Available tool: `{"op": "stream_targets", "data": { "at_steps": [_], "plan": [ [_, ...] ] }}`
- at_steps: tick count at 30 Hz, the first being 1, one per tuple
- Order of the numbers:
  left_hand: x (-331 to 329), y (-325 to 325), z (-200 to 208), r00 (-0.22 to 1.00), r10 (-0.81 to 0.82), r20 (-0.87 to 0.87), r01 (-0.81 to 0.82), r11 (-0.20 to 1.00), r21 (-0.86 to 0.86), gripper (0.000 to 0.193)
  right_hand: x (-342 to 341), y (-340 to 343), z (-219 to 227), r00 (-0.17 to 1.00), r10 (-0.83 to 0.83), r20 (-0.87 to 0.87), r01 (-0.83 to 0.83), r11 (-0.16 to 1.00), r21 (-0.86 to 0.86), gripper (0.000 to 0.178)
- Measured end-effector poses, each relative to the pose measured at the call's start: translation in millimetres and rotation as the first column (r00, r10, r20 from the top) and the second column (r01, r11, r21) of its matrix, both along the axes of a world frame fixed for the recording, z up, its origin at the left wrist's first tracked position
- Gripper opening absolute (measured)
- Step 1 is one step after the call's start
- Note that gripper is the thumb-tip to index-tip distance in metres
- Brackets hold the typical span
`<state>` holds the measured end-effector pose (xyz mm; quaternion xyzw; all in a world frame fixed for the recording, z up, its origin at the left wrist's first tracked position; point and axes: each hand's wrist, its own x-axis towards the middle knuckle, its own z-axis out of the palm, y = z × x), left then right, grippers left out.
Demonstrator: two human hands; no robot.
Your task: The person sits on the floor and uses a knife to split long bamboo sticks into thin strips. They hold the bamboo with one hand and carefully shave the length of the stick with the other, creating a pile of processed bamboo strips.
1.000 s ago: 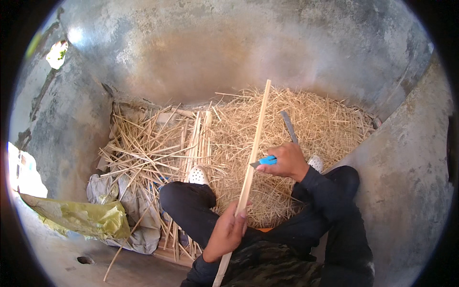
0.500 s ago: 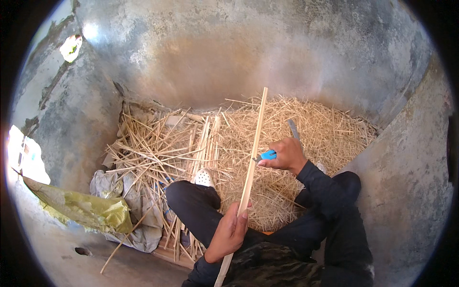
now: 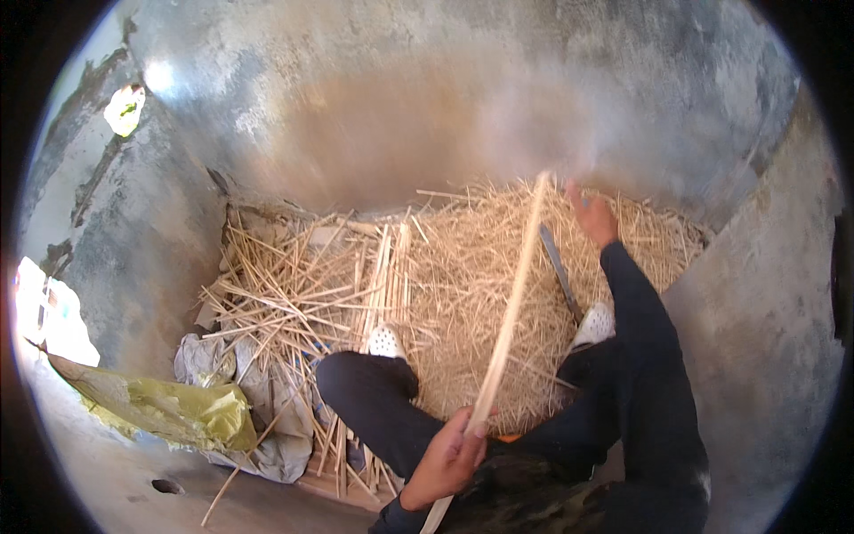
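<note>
My left hand (image 3: 445, 458) is closed around the lower part of a long, pale bamboo-like strip (image 3: 511, 325), which slants up and away to the right, its far end blurred. Past that end, my right hand (image 3: 593, 216) is stretched out over the shavings, also blurred by motion. A bit of blue shows at its fingers, matching the blue-handled knife (image 3: 584, 202) it grips; the blade cannot be made out. The right hand appears apart from the strip, just right of its tip.
Thin shavings (image 3: 463, 294) heap up before me. Loose sticks (image 3: 276, 298) and straighter strips (image 3: 382, 276) lie left. A long metal blade (image 3: 560, 271) rests beside my right clog (image 3: 594, 325). Yellow sheeting (image 3: 196, 414) and a grey sack (image 3: 285, 440) sit lower left; concrete walls (image 3: 382, 107) surround.
My right hand has moved from the strip's middle out past its far end, with the knife. The strip has swung to the right, and my left hand has shifted slightly right with it.
</note>
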<state>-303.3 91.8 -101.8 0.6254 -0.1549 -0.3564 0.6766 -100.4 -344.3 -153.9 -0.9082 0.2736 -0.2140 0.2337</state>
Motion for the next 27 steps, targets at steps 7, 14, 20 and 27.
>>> {"op": "stream_targets", "data": {
  "at_steps": [7,14,20,27],
  "plan": [
    [29,-7,2,0.994,0.102,-0.036,-0.102,0.995,-0.001,0.052,-123,170,26,0.745,0.660,0.096,-0.646,0.750,-0.143,0.061],
    [13,-8,8,0.987,0.137,-0.084,-0.142,0.988,-0.061,0.058,-104,161,22,0.781,0.623,-0.044,-0.622,0.770,-0.146,0.067],
    [1,-1,11,0.988,0.151,-0.016,-0.151,0.988,-0.030,0.056,-77,159,33,0.798,0.603,-0.017,-0.598,0.787,-0.152,0.070],
    [0,-4,9,0.981,0.139,0.138,-0.132,0.989,-0.060,0.054,-95,153,46,0.785,0.620,0.010,-0.599,0.763,-0.242,0.070]
  ]
}}
